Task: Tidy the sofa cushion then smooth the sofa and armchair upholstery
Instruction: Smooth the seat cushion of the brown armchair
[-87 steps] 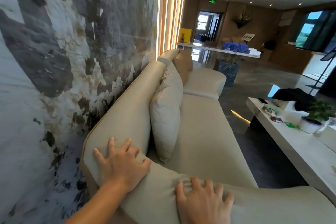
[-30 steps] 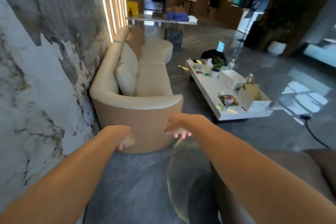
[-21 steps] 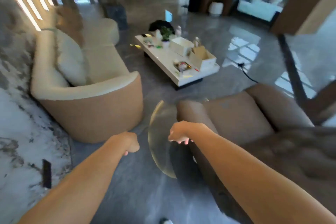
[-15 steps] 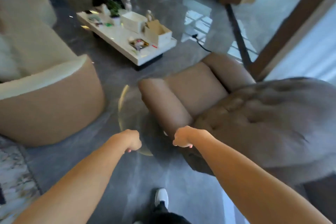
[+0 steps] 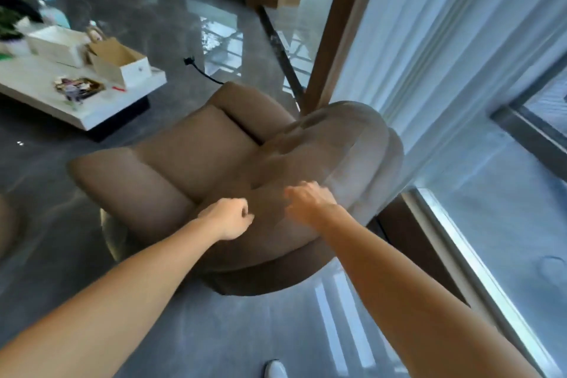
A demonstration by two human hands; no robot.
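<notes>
A brown padded armchair [image 5: 196, 147] fills the middle of the head view, seen from behind its rounded backrest. My left hand [image 5: 228, 217] is curled into a loose fist over the rear of the backrest, holding nothing. My right hand [image 5: 308, 201] reaches toward the top of the backrest with its fingers apart; the image is blurred, so contact with the fabric is unclear. The beige sofa and its cushion are out of view.
A low white coffee table [image 5: 92, 115] with an open cardboard box [image 5: 118, 63] and a white box [image 5: 56, 44] stands at the left. Sheer curtains [image 5: 435, 49] and a window frame are close on the right. A black cable [image 5: 202, 70] lies on the glossy grey floor.
The view has swung right from the sofa to the armchair, which is now nearer. Both hands have come over its backrest, and the right hand has opened its fingers.
</notes>
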